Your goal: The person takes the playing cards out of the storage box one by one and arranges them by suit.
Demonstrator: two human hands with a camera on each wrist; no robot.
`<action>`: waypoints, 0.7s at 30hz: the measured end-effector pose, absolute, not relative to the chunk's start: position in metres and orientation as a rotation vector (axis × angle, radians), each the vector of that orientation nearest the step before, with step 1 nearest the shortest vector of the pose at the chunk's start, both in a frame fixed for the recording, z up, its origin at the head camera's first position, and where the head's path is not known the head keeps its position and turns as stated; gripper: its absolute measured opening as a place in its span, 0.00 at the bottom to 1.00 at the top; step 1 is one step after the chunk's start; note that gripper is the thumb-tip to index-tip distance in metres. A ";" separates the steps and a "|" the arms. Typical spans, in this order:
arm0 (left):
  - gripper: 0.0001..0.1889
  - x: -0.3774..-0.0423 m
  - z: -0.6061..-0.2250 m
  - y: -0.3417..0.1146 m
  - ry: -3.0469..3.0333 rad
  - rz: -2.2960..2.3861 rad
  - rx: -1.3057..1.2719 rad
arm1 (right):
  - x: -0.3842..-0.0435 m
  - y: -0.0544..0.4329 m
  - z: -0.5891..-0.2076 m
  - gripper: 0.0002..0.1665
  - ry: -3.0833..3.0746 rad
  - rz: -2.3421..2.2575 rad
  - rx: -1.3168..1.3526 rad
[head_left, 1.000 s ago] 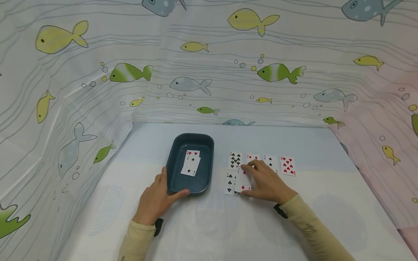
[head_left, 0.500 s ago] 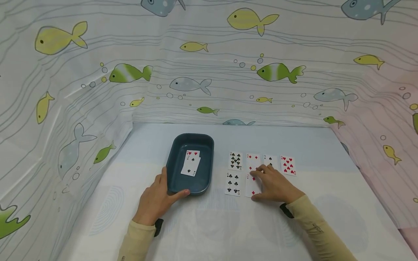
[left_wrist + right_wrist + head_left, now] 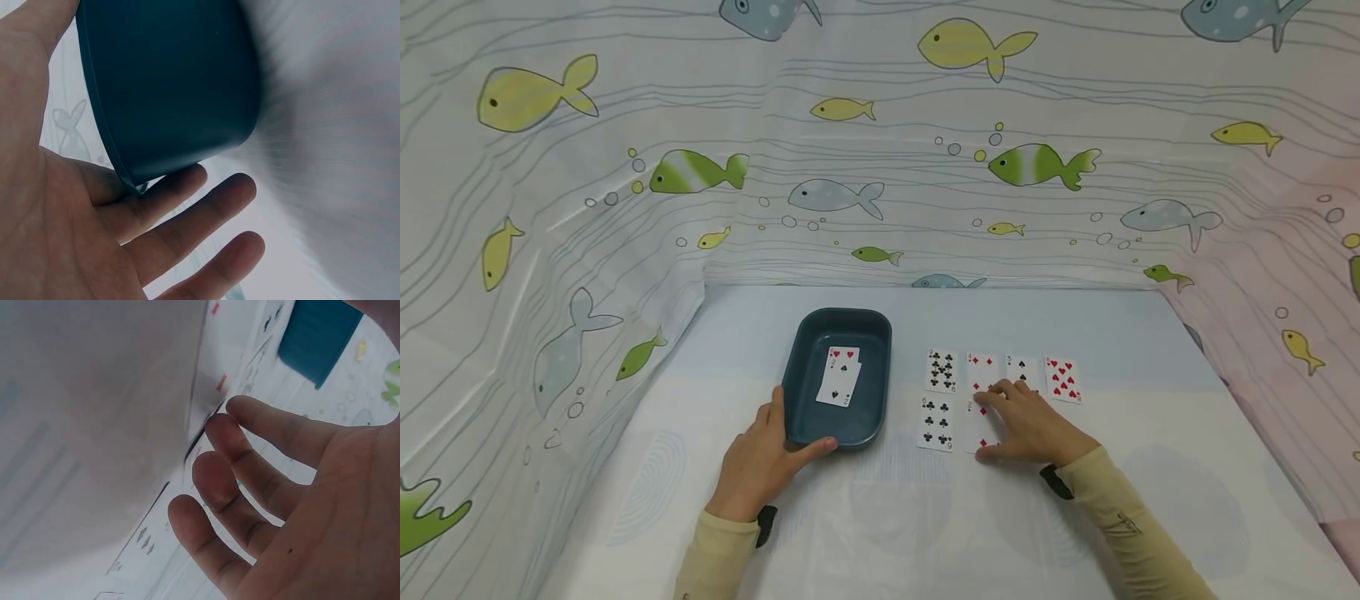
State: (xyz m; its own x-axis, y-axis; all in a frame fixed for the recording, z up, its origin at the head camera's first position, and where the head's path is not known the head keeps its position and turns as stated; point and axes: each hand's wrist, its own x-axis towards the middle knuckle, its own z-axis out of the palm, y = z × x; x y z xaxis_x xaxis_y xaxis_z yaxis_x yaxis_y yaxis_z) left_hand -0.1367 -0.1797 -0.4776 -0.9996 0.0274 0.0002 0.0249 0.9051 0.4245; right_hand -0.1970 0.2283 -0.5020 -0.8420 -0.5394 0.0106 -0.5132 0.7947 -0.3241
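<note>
Thumb and fingers of my right hand [image 3: 1026, 425] are at the two short ends of a two of diamonds [image 3: 983, 429], which lies face up on the table. In the right wrist view, fingertips touch the edge of that card [image 3: 209, 369]. My left hand [image 3: 756, 458] rests at the near left corner of a dark blue tray [image 3: 883, 392], thumb on the near rim and index finger along the side wall. Its other fingers extend loosely beside the tray [image 3: 175, 81] in the left wrist view. Inside the tray, a two of spades [image 3: 842, 387] overlaps a hearts card [image 3: 835, 354].
A six of clubs [image 3: 936, 423] lies left of the right hand. Behind are a nine of clubs [image 3: 942, 370], a four of diamonds [image 3: 982, 365], a partly covered spades card [image 3: 1021, 365] and a hearts card [image 3: 1063, 380]. A fish-patterned curtain [image 3: 910, 200] surrounds the table.
My right hand has carried the two of diamonds rightward off the six of clubs and set it down beside it, under the four of diamonds. The left hand and tray have stayed put.
</note>
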 end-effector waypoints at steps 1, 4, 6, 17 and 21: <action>0.68 -0.137 -0.477 -0.180 3.062 0.681 0.043 | -0.197 0.227 -0.501 0.46 2.901 -0.494 -0.859; 0.68 -0.137 -0.478 -0.180 3.075 0.674 0.047 | -0.199 0.222 -0.499 0.45 2.909 -0.545 -0.887; 0.67 -0.137 -0.478 -0.180 3.084 0.674 0.051 | -0.201 0.219 -0.497 0.46 2.915 -0.571 -0.907; 0.66 -0.137 -0.478 -0.180 3.101 0.674 0.065 | -0.206 0.200 -0.490 0.42 2.874 -0.680 -0.893; 0.67 -0.137 -0.480 -0.180 3.090 0.683 0.057 | -0.208 0.192 -0.485 0.42 2.861 -0.698 -0.900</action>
State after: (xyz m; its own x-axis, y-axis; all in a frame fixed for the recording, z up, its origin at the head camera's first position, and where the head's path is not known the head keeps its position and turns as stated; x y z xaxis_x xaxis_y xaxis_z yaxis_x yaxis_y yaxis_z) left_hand -0.1365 -0.1797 -0.4797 -0.9991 0.0300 0.0302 0.0399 0.9063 0.4207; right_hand -0.2084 0.1921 -0.4853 -0.8275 -0.5565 0.0743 -0.5282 0.7269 -0.4389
